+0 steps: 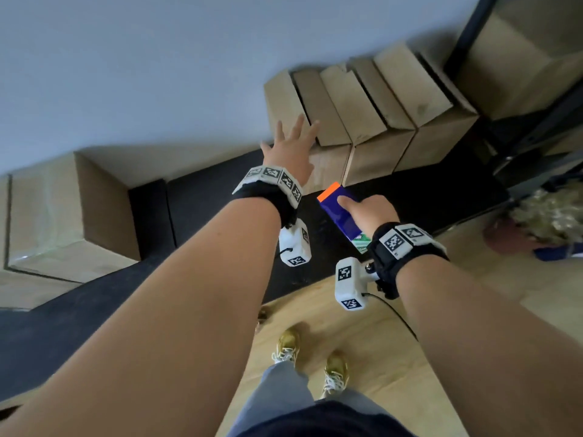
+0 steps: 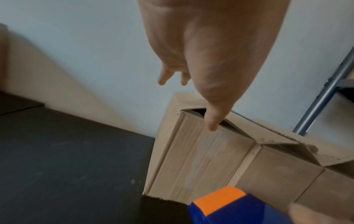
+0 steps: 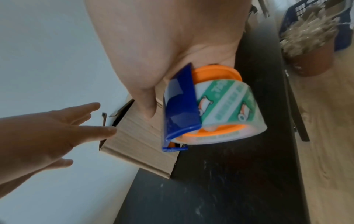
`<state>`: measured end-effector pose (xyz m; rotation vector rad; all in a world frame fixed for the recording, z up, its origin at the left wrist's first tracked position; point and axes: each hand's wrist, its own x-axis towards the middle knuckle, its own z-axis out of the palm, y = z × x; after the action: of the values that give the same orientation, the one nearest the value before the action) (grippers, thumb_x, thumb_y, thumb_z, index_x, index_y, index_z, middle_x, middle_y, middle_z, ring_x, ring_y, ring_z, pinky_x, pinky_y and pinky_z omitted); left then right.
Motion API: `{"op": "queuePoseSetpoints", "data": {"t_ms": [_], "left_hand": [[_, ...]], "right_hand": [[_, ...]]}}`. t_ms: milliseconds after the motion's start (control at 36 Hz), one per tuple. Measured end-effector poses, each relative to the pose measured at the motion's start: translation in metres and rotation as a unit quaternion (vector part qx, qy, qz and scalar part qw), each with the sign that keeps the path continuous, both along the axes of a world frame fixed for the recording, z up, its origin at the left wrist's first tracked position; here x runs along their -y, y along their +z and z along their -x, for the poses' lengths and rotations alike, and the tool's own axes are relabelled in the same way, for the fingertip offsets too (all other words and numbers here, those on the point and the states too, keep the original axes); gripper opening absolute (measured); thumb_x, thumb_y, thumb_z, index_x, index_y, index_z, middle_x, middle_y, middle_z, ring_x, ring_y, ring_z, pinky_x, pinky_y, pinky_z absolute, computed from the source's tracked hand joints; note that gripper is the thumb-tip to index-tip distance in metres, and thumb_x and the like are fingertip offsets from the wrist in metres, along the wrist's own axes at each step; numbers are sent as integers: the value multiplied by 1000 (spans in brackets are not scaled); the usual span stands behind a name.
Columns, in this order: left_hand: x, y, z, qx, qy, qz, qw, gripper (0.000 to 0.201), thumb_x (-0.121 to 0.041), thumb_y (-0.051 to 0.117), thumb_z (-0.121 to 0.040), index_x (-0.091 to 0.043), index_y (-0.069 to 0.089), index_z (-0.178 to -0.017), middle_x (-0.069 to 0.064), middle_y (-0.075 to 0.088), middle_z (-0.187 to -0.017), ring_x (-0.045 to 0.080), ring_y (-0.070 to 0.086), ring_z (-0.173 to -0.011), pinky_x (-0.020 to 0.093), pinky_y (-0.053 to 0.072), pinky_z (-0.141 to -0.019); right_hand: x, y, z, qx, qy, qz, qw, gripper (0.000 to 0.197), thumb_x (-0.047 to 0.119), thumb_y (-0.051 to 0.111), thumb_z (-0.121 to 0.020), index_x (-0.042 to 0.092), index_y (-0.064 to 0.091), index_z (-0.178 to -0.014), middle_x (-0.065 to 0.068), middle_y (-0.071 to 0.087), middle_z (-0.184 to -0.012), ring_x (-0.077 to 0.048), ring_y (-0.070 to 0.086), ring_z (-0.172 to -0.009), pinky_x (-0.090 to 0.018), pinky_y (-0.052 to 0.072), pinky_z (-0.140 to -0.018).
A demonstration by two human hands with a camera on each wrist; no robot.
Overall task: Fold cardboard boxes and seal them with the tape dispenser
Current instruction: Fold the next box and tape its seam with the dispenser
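A row of brown cardboard boxes point(image 1: 362, 121) stands against the wall on a black table point(image 1: 205, 200). My left hand point(image 1: 291, 143) reaches out with straight, spread fingers, just above the nearest box point(image 2: 201, 151) at the row's left end; its top flaps gape slightly. Whether the fingertips touch the box I cannot tell. My right hand point(image 1: 367, 212) grips a blue and orange tape dispenser point(image 1: 342, 212), holding it over the table in front of the boxes. The dispenser point(image 3: 184, 106) carries a roll of clear tape with green print point(image 3: 228, 109).
A taped cardboard box point(image 1: 63, 216) sits on the table at the left. A dark metal shelf point(image 1: 536, 89) with a large box stands at the right. A potted plant point(image 3: 310, 50) and a blue basket are on the wooden floor point(image 1: 362, 342).
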<state>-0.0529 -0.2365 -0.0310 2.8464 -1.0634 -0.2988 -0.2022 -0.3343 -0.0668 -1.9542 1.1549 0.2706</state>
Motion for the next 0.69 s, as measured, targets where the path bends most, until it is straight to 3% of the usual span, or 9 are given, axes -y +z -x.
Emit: {"op": "queuePoseSetpoints", "data": {"t_ms": [111, 167, 250, 306, 389, 472, 583, 694], "left_hand": [[20, -6, -19, 20, -41, -46, 998, 78, -18, 53, -96, -36, 3, -152, -8, -12, -160, 31, -11, -147, 69, 17, -109], [23, -15, -25, 13, -53, -74, 996, 74, -16, 49, -97, -36, 5, -152, -6, -11, -161, 33, -9, -147, 67, 17, -110], [18, -39, -35, 15, -82, -77, 994, 75, -9, 47, -94, -29, 5, -153, 1, 0, -161, 37, 0, -147, 61, 20, -113], [14, -51, -38, 27, -94, -73, 992, 80, -6, 47, -90, -26, 0, -152, 2, 6, -161, 36, 3, -147, 56, 26, -113], [5, -63, -38, 41, -67, -68, 995, 80, -6, 49, -90, -24, 1, -152, 0, 6, -160, 36, 4, -147, 54, 31, -111], [-8, -48, -21, 21, -8, -54, 998, 75, -9, 47, -94, -25, 3, -152, 0, 2, -160, 38, 1, -145, 49, 34, -109], [-30, -29, 3, 7, 54, -49, 997, 71, -8, 42, -95, -27, 5, -153, -3, 1, -161, 36, 0, -145, 50, 42, -99], [-55, -22, 25, 15, 102, -52, 993, 68, -8, 41, -95, -25, 9, -152, -2, 3, -160, 35, 2, -145, 49, 45, -93]], "right_hand": [[10, -2, 0, 17, -47, -14, 999, 52, 57, 50, -93, 8, 55, -76, -8, 61, -80, -23, 57, -68, -31, 36, -57], [13, -3, 1, 31, -69, -27, 997, 54, 56, 49, -94, 4, 60, -84, -12, 64, -87, -28, 59, -79, -32, 38, -68], [16, -8, 3, 56, -117, -65, 989, 59, 57, 53, -91, 0, 65, -99, -14, 67, -95, -30, 63, -87, -32, 42, -73], [16, -8, 6, 61, -138, -79, 985, 57, 58, 55, -90, 2, 64, -97, -12, 66, -94, -29, 63, -87, -32, 44, -76], [16, -7, 8, 71, -157, -82, 982, 50, 57, 58, -89, 7, 57, -81, -10, 63, -89, -26, 60, -84, -33, 46, -80], [14, -2, 9, 89, -164, -78, 979, 49, 55, 62, -87, 6, 61, -88, -10, 65, -91, -26, 61, -84, -31, 44, -76], [8, 6, 8, 106, -158, -78, 979, 49, 54, 65, -85, 6, 61, -94, -12, 66, -99, -27, 64, -91, -34, 48, -85], [-1, 18, 6, 133, -145, -80, 977, 58, 53, 67, -84, 1, 65, -108, -11, 66, -101, -27, 63, -92, -31, 45, -79]]}}
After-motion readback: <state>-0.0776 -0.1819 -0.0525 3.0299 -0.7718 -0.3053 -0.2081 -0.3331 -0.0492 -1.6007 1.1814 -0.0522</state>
